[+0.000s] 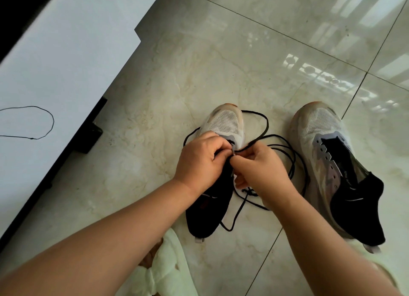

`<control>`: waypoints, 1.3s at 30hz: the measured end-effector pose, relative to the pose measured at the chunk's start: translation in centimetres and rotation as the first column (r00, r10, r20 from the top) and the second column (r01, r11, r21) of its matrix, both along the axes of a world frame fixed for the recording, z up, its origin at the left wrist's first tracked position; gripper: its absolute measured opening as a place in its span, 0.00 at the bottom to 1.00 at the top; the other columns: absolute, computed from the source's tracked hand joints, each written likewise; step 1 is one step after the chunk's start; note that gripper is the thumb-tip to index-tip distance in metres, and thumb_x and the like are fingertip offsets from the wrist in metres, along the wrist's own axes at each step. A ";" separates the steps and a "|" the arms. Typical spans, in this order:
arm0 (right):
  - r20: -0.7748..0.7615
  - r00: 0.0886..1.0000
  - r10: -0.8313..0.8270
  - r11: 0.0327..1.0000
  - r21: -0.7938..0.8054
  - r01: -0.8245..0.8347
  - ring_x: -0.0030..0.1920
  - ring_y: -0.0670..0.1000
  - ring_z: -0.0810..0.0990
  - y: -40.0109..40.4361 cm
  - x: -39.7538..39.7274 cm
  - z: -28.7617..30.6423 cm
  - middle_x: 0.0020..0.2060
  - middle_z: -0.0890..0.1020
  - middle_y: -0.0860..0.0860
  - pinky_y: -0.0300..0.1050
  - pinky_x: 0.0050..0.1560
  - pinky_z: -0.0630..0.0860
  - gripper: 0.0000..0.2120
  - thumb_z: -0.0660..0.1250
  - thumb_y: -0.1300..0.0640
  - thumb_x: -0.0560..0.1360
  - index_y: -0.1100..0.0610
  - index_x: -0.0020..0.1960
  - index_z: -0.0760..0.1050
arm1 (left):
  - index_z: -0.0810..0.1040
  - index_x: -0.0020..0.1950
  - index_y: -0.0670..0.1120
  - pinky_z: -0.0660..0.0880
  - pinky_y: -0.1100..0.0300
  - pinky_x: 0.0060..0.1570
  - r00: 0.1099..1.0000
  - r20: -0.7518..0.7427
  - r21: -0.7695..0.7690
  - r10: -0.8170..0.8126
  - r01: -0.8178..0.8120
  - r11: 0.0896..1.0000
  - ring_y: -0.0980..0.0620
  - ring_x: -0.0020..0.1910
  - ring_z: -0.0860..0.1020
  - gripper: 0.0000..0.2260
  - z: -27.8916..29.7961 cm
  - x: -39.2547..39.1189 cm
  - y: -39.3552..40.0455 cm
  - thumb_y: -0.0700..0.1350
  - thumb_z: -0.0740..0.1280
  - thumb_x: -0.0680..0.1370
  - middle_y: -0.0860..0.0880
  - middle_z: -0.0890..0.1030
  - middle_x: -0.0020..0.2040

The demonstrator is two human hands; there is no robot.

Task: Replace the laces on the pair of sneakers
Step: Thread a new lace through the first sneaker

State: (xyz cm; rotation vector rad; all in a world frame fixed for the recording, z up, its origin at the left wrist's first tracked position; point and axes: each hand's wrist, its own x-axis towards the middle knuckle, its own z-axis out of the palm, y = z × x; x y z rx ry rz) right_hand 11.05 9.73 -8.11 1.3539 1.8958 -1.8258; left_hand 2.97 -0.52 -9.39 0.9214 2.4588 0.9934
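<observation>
Both my hands are working over the left white-mesh sneaker with a black heel (223, 127), which is standing on the glossy marble-tile floor (221, 63). My left hand (200, 160) is curling its grip around the shoe's eyelet area; my right hand (263, 169) is pinching the thin black shoelace (265, 123) at the same spot. The rest of that lace is lying in loose loops on the floor between the two shoes. The matching right sneaker (332, 156) is sitting unlaced nearby. Another thin black lace (49, 127) is lying looped on the white desk (55, 63) at left.
</observation>
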 end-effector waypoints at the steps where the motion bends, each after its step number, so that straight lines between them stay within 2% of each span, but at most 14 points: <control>1: 0.015 1.000 0.007 0.999 0.049 -0.008 0.27 0.50 0.77 0.0 0.0 -0.1 0.31 0.80 0.54 0.48 0.30 0.78 0.05 0.67 0.59 0.67 0.59 0.41 0.73 | 0.81 0.40 0.42 0.71 0.64 0.40 1.000 -0.005 -0.001 -0.009 0.009 1.000 0.52 0.39 0.76 0.01 0.1 -0.1 -0.1 0.38 0.71 0.71 0.50 0.79 0.40; 5: 0.007 0.999 0.033 0.984 0.175 -0.033 0.30 0.50 0.75 -0.1 0.3 -0.3 0.33 0.79 0.52 0.40 0.26 0.71 0.03 0.65 0.59 0.68 0.54 0.40 0.72 | 0.80 0.39 0.43 0.71 0.62 0.39 0.991 -0.086 -0.054 0.105 -0.110 0.993 0.53 0.37 0.73 0.02 0.1 -1.5 -1.8 0.37 0.71 0.71 0.54 0.75 0.39; 8: -0.056 0.998 0.010 0.992 0.128 -0.002 0.27 0.47 0.72 -0.3 0.7 -0.2 0.31 0.76 0.51 0.36 0.21 0.68 0.08 0.65 0.61 0.69 0.49 0.44 0.71 | 0.77 0.38 0.48 0.73 0.55 0.43 0.961 -0.092 -0.232 0.260 -0.275 0.933 0.51 0.37 0.73 0.05 -0.5 -3.5 -4.1 0.41 0.68 0.73 0.54 0.73 0.39; 11: -0.103 0.995 0.005 0.999 0.036 -0.002 0.24 0.41 0.69 -0.5 0.0 -0.2 0.29 0.72 0.47 0.32 0.22 0.67 0.11 0.66 0.63 0.69 0.49 0.46 0.73 | 0.75 0.38 0.49 0.73 0.55 0.45 0.961 -0.029 -0.380 0.273 -0.263 0.887 0.52 0.38 0.74 0.05 -0.6 -3.9 -4.8 0.43 0.67 0.74 0.54 0.75 0.40; 14: -0.124 0.974 -0.187 0.969 -0.189 0.162 0.29 0.40 0.75 0.2 -1.8 -0.2 0.35 0.77 0.48 0.31 0.28 0.71 0.07 0.69 0.59 0.71 0.55 0.48 0.75 | 0.76 0.41 0.48 0.72 0.62 0.39 0.973 0.086 -0.288 0.215 -0.182 0.940 0.54 0.39 0.76 0.03 -0.3 -3.4 -4.1 0.42 0.66 0.75 0.54 0.77 0.40; 17: -0.059 0.970 -0.234 0.968 -0.111 0.227 0.35 0.44 0.76 2.0 -3.9 -1.2 0.37 0.78 0.47 0.36 0.33 0.71 0.08 0.67 0.50 0.74 0.55 0.46 0.75 | 0.76 0.43 0.47 0.75 0.61 0.43 0.966 0.174 -0.209 0.193 -0.156 0.965 0.53 0.42 0.78 0.02 0.2 -2.9 -3.2 0.41 0.66 0.76 0.54 0.79 0.40; 20: -0.082 0.971 -0.223 0.975 -0.001 0.223 0.38 0.48 0.75 3.2 -5.7 -2.0 0.36 0.77 0.48 0.42 0.40 0.74 0.02 0.67 0.57 0.73 0.54 0.43 0.75 | 0.76 0.44 0.47 0.77 0.53 0.45 0.951 0.227 -0.186 0.209 -0.168 0.968 0.50 0.41 0.79 0.02 0.4 -2.6 -2.9 0.43 0.66 0.76 0.50 0.81 0.41; 24: -0.190 0.971 -0.146 0.989 0.010 0.151 0.37 0.45 0.75 3.9 -7.1 -2.0 0.36 0.79 0.47 0.38 0.41 0.75 0.11 0.65 0.65 0.73 0.50 0.41 0.80 | 0.76 0.46 0.47 0.77 0.47 0.49 0.943 0.272 -0.152 0.190 -0.153 0.977 0.43 0.47 0.80 0.01 0.4 -2.5 -3.3 0.43 0.65 0.77 0.46 0.83 0.48; 26: -0.275 0.956 -0.108 0.994 -0.065 0.093 0.38 0.44 0.77 4.1 -7.1 -1.4 0.36 0.82 0.46 0.36 0.41 0.75 0.14 0.64 0.67 0.73 0.51 0.37 0.81 | 0.75 0.46 0.47 0.77 0.51 0.49 0.950 0.255 -0.144 0.182 -0.148 0.978 0.45 0.48 0.80 0.01 0.4 -2.4 -3.5 0.43 0.65 0.77 0.47 0.82 0.48; 29: -0.384 0.922 -0.051 0.993 -0.116 0.007 0.39 0.41 0.78 4.5 -5.4 -0.3 0.35 0.83 0.44 0.30 0.39 0.73 0.16 0.63 0.71 0.72 0.53 0.36 0.81 | 0.76 0.43 0.46 0.71 0.71 0.40 0.953 0.148 -0.127 0.264 -0.247 0.961 0.56 0.42 0.77 0.02 0.4 -2.6 -4.1 0.42 0.65 0.76 0.52 0.80 0.43; 31: -0.419 0.908 0.011 0.993 -0.104 -0.061 0.40 0.44 0.77 4.3 -3.6 0.2 0.34 0.82 0.46 0.29 0.42 0.72 0.15 0.62 0.73 0.71 0.55 0.37 0.80 | 0.76 0.40 0.46 0.70 0.70 0.38 0.886 0.219 -0.077 0.409 -0.403 0.912 0.58 0.38 0.76 0.05 0.6 -2.8 -4.3 0.40 0.65 0.75 0.50 0.81 0.41; 33: -0.421 0.904 0.080 0.985 -0.105 -0.136 0.38 0.48 0.76 3.6 -1.9 0.4 0.31 0.79 0.50 0.31 0.44 0.73 0.15 0.60 0.74 0.70 0.57 0.37 0.78 | 0.74 0.37 0.45 0.72 0.65 0.43 0.703 0.531 0.040 0.473 -0.578 0.815 0.57 0.42 0.79 0.09 0.9 -2.9 -3.9 0.37 0.62 0.76 0.49 0.83 0.44; 36: -0.309 0.942 0.134 0.989 -0.023 -0.148 0.33 0.49 0.73 2.3 -0.3 0.3 0.27 0.75 0.49 0.33 0.35 0.71 0.12 0.60 0.71 0.71 0.57 0.37 0.77 | 0.75 0.35 0.45 0.76 0.61 0.49 0.304 0.946 0.154 0.111 -0.725 0.672 0.49 0.49 0.82 0.13 2.0 -2.3 -2.5 0.37 0.56 0.77 0.43 0.84 0.46; 39: -0.152 0.964 0.216 0.963 0.195 -0.185 0.30 0.42 0.69 1.0 0.2 0.4 0.28 0.72 0.42 0.36 0.33 0.68 0.05 0.70 0.55 0.69 0.51 0.40 0.74 | 0.79 0.36 0.45 0.77 0.59 0.46 0.238 0.971 0.145 0.033 -0.691 0.708 0.51 0.39 0.81 0.17 2.1 -1.6 -1.9 0.41 0.54 0.79 0.48 0.81 0.35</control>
